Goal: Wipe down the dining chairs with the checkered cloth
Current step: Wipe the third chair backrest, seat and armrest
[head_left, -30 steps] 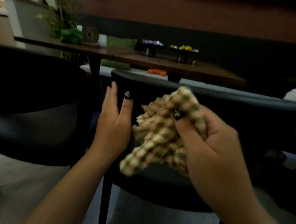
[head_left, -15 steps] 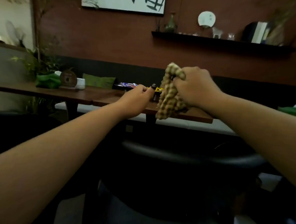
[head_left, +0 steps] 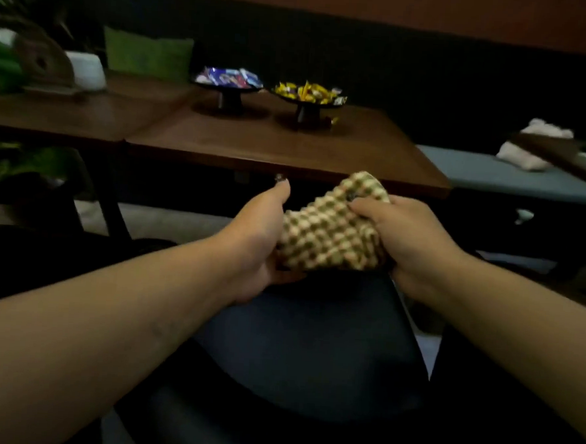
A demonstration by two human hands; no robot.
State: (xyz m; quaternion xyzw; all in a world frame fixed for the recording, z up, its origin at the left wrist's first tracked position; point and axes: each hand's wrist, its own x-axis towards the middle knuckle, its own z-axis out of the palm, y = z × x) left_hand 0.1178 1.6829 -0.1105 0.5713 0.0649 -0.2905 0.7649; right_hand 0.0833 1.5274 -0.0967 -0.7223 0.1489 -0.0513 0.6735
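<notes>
The green and cream checkered cloth (head_left: pixel 332 230) is bunched between both my hands, just above a dark dining chair (head_left: pixel 312 341) with a bluish seat. My left hand (head_left: pixel 260 233) grips the cloth's left side from below, thumb raised. My right hand (head_left: pixel 409 241) clutches its right side, fingers curled over the top. The cloth's lower edge meets the chair's far end; whether it presses on it I cannot tell. A second dark chair (head_left: pixel 45 263) stands to the left.
A brown wooden table (head_left: pixel 272 142) stands right behind the chair, with two black footed dishes of wrapped sweets (head_left: pixel 229 82) (head_left: pixel 308 95). A bench with a grey cushion (head_left: pixel 511 175) runs along the wall at right. Plants and a white pot (head_left: pixel 87 70) are at left.
Both hands have come down from in front of the wall to just over the chair seat. My left hand, apart from the cloth before, now holds it too. The view has tilted down.
</notes>
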